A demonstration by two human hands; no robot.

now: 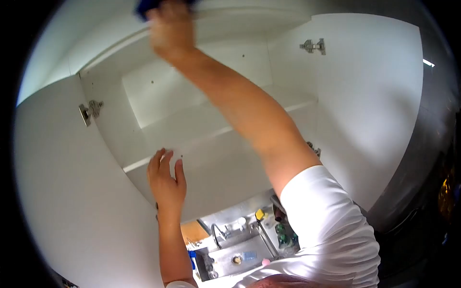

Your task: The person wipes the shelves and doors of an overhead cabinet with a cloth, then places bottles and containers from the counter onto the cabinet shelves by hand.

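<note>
Up at the top edge of the view, my right hand [173, 31] is closed on a dark blue cloth [145, 8], slightly blurred and partly cut off by the frame. It is at the top front edge of an open white wall cabinet [201, 170]; whether the cloth touches the surface I cannot tell. My left hand [165, 180] is lower down, fingers apart and holding nothing, in front of the cabinet's shelf [185, 137]. My right forearm crosses in front of the cabinet and hides part of the interior.
Two white doors, left [57, 177] and right [370, 101], stand swung open on metal hinges [91, 112]. Below is a steel sink [230, 261] with a faucet [218, 235], a yellow sponge [260, 214] and green bottles [282, 235] beside it.
</note>
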